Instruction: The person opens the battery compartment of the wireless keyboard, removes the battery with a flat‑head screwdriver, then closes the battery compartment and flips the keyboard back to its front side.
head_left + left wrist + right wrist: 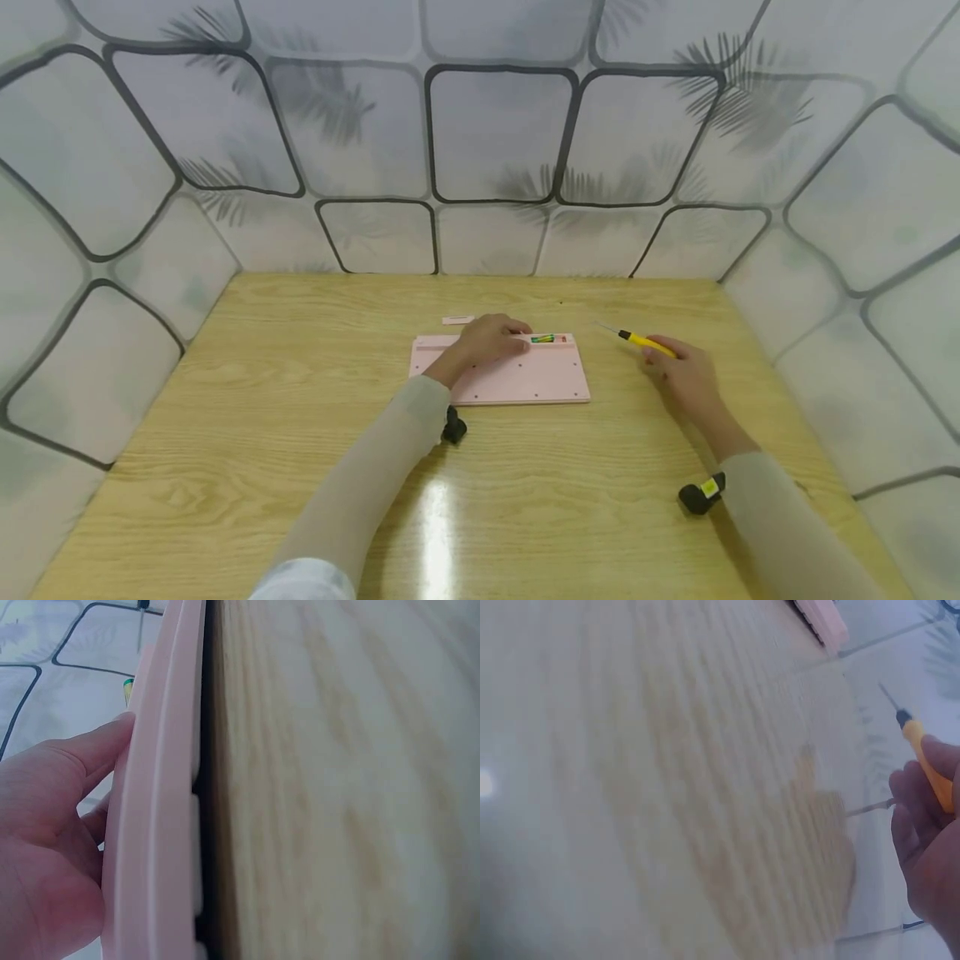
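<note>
While the pink keyboard (510,375) lies face down mid-bench (247,400), the left hand (491,337) rests flat on its far edge, fingers relaxed beside the batteries (542,339). The right hand (686,375), its grip curled round a yellow screwdriver (643,341), sits well apart on the right.

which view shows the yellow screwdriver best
The head view: the whole yellow screwdriver shows in the right hand. The right wrist view shows only its tip and part of the handle; the left wrist view shows barely any.
</note>
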Tool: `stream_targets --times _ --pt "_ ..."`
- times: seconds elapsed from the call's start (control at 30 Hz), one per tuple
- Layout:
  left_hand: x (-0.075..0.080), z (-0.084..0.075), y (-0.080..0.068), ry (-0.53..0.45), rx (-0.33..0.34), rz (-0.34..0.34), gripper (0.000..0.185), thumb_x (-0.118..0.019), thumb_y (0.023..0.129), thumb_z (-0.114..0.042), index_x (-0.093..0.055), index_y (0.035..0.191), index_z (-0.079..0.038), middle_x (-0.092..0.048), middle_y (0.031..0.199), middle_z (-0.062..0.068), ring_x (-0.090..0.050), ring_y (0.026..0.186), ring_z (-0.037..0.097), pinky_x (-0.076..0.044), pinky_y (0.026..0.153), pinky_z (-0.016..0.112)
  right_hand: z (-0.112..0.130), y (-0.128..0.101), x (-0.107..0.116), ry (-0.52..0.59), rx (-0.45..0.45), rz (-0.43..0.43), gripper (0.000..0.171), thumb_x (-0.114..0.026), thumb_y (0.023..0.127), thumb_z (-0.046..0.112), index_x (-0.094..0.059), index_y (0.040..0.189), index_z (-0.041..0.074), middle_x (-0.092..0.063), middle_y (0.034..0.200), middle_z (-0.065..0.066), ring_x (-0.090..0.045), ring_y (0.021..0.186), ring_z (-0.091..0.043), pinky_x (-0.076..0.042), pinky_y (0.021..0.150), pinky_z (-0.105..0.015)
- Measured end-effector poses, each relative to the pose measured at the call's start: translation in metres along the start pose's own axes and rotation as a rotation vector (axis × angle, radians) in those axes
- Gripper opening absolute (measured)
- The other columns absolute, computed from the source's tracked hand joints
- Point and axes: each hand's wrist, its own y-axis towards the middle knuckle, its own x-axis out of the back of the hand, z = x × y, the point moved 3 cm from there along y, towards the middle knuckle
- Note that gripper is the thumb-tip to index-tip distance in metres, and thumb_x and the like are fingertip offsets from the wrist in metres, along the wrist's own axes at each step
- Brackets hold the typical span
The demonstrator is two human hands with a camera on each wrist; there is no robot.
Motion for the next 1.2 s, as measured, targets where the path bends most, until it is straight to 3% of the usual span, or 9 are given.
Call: stream_targets --times 0.1,0.17,0.27,0.67,0.83,0.97,1.2 --pt "0.0 0.0 0.0 0.003 -0.004 0.004 0.04 -0.06 0.093 -0.041 -0.06 0.131 -0.029 -0.058 0.133 -0.006 -0.05 0.124 0.019 -0.038 0.101 0.044 -0.007 -0.006 0.004 -0.004 -0.045 -0.045 0.054 -0.06 0.092 0.045 -0.061 0.128 0.006 -0.063 0.122 -0.018 -0.055 0.104 -0.025 -0.045 0.082 -0.032" --pt "-0.001 0.0 0.0 0.0 -0.006 0.008 0.04 -0.06 0.093 -0.041 -0.06 0.131 -0.029 -0.058 0.133 -0.006 -0.051 0.124 0.019 -0.039 0.101 0.044 -0.012 -0.009 0.004 0.0 -0.084 -0.068 0.053 -0.061 0.092 0.045 -0.061 0.128 0.005 -0.058 0.13 -0.018 -0.048 0.122 -0.031 -0.039 0.098 -0.042" --pt "-0.001 0.002 0.001 0.003 -0.004 0.01 0.039 -0.06 0.093 -0.042 -0.06 0.13 -0.029 -0.058 0.133 -0.007 -0.05 0.124 0.019 -0.039 0.1 0.044 -0.017 -0.014 0.002 0.001 -0.125 -0.089 0.053 -0.062 0.091 0.045 -0.061 0.127 0.006 -0.052 0.137 -0.016 -0.04 0.132 -0.036 -0.029 0.108 -0.052" --pt "0.0 0.001 -0.001 -0.009 0.008 -0.004 0.038 -0.06 0.093 -0.041 -0.061 0.129 -0.029 -0.059 0.131 -0.007 -0.05 0.124 0.019 -0.038 0.101 0.044 -0.013 -0.022 -0.006 -0.166 -0.103 -0.156 0.049 -0.06 0.093 0.042 -0.062 0.125 0.006 -0.055 0.132 -0.02 -0.046 0.125 -0.041 -0.035 0.101 -0.056" --pt "0.001 -0.001 -0.001 -0.008 0.007 -0.007 0.038 -0.06 0.093 -0.04 -0.061 0.129 -0.028 -0.059 0.13 -0.006 -0.05 0.124 0.019 -0.037 0.102 0.044 -0.015 -0.019 -0.012 -0.204 -0.069 -0.206 0.04 -0.065 0.091 0.035 -0.068 0.116 0.005 -0.063 0.113 -0.019 -0.055 0.106 -0.035 -0.042 0.085 -0.045" --pt "0.0 -0.001 0.0 -0.003 0.011 -0.004 0.038 -0.061 0.093 -0.04 -0.062 0.129 -0.029 -0.06 0.13 -0.007 -0.05 0.124 0.019 -0.038 0.102 0.044 -0.016 -0.017 -0.016 -0.268 -0.046 -0.245 0.035 -0.068 0.089 0.032 -0.071 0.111 0.005 -0.064 0.096 -0.016 -0.056 0.087 -0.03 -0.039 0.071 -0.035" --pt "-0.001 -0.001 0.0 -0.006 0.011 -0.013 0.037 -0.06 0.093 -0.041 -0.062 0.128 -0.03 -0.06 0.13 -0.007 -0.05 0.124 0.019 -0.038 0.101 0.044 -0.007 -0.022 -0.018 -0.302 -0.065 -0.269 0.037 -0.067 0.089 0.033 -0.07 0.112 0.005 -0.062 0.093 -0.015 -0.054 0.083 -0.029 -0.035 0.069 -0.033"
